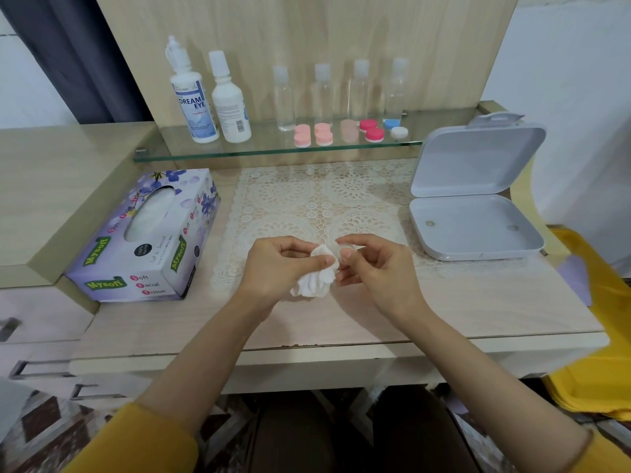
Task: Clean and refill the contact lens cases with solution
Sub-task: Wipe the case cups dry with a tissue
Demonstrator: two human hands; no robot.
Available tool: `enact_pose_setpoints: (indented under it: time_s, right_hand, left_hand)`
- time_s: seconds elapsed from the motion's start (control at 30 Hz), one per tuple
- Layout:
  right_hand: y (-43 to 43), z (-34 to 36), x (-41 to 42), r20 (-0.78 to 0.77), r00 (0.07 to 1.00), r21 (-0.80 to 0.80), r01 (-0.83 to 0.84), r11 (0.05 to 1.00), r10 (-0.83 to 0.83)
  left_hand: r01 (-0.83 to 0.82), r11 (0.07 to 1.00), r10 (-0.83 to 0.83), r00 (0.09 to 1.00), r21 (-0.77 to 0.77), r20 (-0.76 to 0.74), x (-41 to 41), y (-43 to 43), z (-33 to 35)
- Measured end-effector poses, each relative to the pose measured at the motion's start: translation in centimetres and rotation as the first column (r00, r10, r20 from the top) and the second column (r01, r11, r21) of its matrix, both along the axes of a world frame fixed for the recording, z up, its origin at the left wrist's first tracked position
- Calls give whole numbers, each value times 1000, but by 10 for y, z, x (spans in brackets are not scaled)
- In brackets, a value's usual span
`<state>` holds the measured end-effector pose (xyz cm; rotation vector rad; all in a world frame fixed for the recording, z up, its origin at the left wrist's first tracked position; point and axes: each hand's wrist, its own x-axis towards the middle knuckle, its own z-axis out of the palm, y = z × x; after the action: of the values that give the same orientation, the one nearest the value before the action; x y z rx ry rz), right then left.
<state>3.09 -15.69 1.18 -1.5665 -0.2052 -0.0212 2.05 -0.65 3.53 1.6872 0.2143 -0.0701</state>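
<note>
Fingers [321, 260] of left hand [273, 268] and right hand [375, 271] pinched tip to tip on the crumpled tissue [314, 285] over the desk [375, 319] front middle, lens cases [324, 134] straight ahead on the back shelf [239, 149]

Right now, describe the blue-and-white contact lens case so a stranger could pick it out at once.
Find the clear glass shelf on the wooden back panel. At its right end, before the last clear plastic bottle, sits the blue-and-white round contact lens case. The other cases on the shelf are pink or red.
</note>
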Motion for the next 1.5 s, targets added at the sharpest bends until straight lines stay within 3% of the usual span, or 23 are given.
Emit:
enact_pose_setpoints:
  time_s: [0.3, 0.53, 0.9, 1.03, 1.23, 1.5]
  right_hand:
    - [-1, 4, 2, 26, 1000, -10, 2, 1000, -2]
    - [1, 4, 0, 7, 1000, -16, 2, 1000, -2]
    - [3, 6, -2, 3, 1000, 29, 3, 1000, -3]
    - [7, 6, -7, -94, 995, 126, -8, 992, 20]
    - [13, 0, -7, -118, 992, 153, -36, 988, 55]
    - [4, -1, -1, -97, 995, 88, 15, 996, -7]
  left_hand:
    - [83, 994, -82, 996, -77, 21, -1, 9, 2]
    - [17, 999, -15, 999, -49, 36, -5, 1, 2]
    - [74, 995, -64, 990, -70, 126, -10, 3, 3]
    - [25, 992, -5, 989, -128, 151, -9, 3, 5]
    - [32, 984, -12, 993, -174, 117, -7, 0, 6]
    - [-5, 950, 39, 994, -313, 103, -3, 6, 2]
